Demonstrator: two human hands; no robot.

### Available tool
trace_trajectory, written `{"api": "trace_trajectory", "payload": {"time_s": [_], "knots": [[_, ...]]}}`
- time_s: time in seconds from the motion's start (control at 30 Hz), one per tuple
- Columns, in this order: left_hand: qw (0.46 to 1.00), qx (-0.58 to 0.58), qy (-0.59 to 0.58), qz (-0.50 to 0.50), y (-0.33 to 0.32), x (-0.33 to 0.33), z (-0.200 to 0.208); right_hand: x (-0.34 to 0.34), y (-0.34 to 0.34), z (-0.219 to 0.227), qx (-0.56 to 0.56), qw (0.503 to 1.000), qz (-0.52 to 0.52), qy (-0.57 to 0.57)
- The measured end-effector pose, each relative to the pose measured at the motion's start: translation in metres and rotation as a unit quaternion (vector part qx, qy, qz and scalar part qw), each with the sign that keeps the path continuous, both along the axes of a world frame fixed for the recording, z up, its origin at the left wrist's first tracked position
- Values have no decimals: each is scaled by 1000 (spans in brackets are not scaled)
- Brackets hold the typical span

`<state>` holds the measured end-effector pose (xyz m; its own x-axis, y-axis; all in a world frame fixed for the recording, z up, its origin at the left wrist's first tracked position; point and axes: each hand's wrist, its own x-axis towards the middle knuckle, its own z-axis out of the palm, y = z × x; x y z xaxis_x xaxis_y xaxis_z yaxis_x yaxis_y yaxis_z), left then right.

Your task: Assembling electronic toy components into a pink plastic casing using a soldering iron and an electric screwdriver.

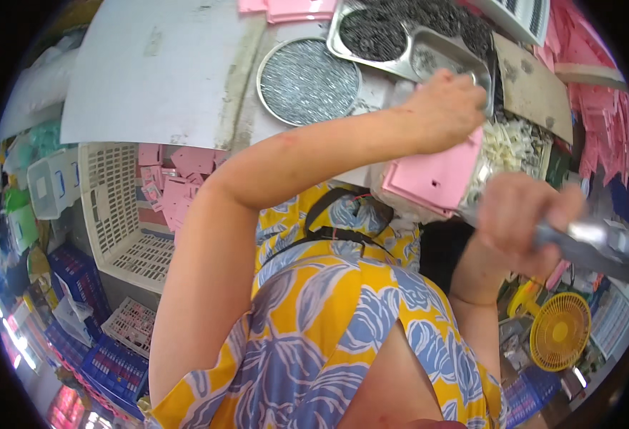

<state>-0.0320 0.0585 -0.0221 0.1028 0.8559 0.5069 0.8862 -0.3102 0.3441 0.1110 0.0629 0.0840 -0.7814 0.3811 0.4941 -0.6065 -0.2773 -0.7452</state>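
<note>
My left arm reaches across to the metal compartment tray [395, 66]. There my left hand [447, 107] is closed in a fist above the tray's near edge; what its fingers hold, if anything, is hidden. Flat pink plastic pieces [429, 175] lie just below that hand, with clear wrapping around their lower edge. At the right, my right hand [525, 218] wraps round a long dark-grey tool [593, 254] with a shiny metal part. Motion blurs both, so the tool's exact kind does not show. Dark small parts [372, 34] fill compartments of the tray.
A round dish of silvery pins [309, 80] stands left of the tray. Small white plastic parts [511, 146] are heaped between my hands. A white crate [107, 214] with pink pieces is at the left. A yellow fan [560, 331] stands at lower right; pink pieces [600, 129] hang far right.
</note>
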Motion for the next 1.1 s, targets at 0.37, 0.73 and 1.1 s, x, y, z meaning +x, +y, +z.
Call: {"api": "trace_trajectory", "payload": {"time_s": [0.37,0.73,1.1], "knots": [[949,-193,-225,107,-234,-143,92,60,66,49,-152,979,119,64],[776,-438,-174,418,-425,-198,32,38,77,17,152,939,-249,-184],[834,-53,197,513,-36,-458,-6,32,78,10,149,887,-363,-243]]}}
